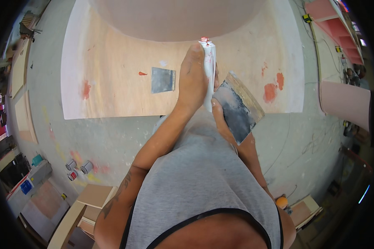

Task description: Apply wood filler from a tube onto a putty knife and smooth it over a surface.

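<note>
Filler loading was judged to be the step in hand. The left hand [192, 79] was wrapped around a white tube [209, 70], fingers pressed together on its body, nozzle end pointing away from the person and showing a red tip. The right hand [220, 118] pinched the wooden-backed putty knife [239, 108] between thumb and fingers, mostly hidden beneath the blade. Tube and knife touched, both held in the air above the near edge of the plywood sheet [112, 83], toward its right half.

The tube appeared soft-walled, smeared with red at the nozzle. The knife's blade was grey and coated with dried residue.

A second grey scraper blade [163, 79] lay flat near the sheet's centre, beside a small red dab [142, 73]. Red patches [272, 89] marked the sheet toward its right edge.

The next move would likely call for steady squeezing while keeping the blade level under the nozzle.
</note>
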A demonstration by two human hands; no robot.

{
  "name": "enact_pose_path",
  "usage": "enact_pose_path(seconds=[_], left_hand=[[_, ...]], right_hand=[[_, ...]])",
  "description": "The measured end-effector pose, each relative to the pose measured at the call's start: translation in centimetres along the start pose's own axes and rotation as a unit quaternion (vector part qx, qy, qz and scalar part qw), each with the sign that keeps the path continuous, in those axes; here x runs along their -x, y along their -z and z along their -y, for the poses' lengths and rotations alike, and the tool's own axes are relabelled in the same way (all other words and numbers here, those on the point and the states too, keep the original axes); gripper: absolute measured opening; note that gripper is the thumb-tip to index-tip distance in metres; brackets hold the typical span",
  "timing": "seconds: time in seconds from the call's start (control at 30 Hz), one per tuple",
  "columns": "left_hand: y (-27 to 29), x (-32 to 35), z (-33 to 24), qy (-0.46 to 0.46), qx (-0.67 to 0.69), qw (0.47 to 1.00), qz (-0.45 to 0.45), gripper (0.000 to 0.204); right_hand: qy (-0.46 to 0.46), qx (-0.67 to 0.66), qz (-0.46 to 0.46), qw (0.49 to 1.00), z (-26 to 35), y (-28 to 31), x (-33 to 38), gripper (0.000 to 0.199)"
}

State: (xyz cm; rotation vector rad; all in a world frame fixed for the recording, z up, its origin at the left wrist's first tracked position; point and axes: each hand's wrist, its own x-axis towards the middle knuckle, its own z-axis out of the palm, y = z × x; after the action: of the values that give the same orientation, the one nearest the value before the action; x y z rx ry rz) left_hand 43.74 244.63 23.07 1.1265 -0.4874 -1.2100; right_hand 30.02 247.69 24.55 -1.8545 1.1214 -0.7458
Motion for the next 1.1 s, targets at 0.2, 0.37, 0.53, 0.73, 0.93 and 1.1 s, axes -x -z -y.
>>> enact_pose_path(seconds=[0.2, 0.37, 0.53, 0.73, 0.93, 1.1], left_hand=[[0.1, -0.4, -0.4, 0.015, 0.039, 0.999, -0.021, 0.063], [1.6, -2.8, -3.5, -0.062, 0.147, 0.986, -0.057, 0.059], [2.0, -2.6, -4.1, -0.095, 0.219, 0.971, -0.021, 0.055], [1.8, -2.5, -3.8, -0.091, 0.285, 0.953, 0.033, 0.052], [0.4, -2.2, -3.7, -0.065, 0.284, 0.955, 0.046, 0.054], [-0.8, -2.0, -4.0, -0.054, 0.234, 0.97, 0.028, 0.057]], right_hand=[[0.067, 0.047, -0.005, 0.997, -0.3, 0.4, 0.3, 0.005], [-0.045, 0.022, 0.032, 0.998, 0.3, 0.1, 1.5, 0.009], [0.158, 0.063, -0.072, 0.983, -1.0, 2.1, 0.3, 0.015], [0.05, -0.074, -0.056, 0.994, 1.0, 2.1, -1.0, 0.007], [0.031, -0.082, -0.016, 0.996, 1.9, 1.5, -1.9, 0.004], [0.131, 0.012, -0.029, 0.991, 2.7, 1.9, -2.4, 0.005]])
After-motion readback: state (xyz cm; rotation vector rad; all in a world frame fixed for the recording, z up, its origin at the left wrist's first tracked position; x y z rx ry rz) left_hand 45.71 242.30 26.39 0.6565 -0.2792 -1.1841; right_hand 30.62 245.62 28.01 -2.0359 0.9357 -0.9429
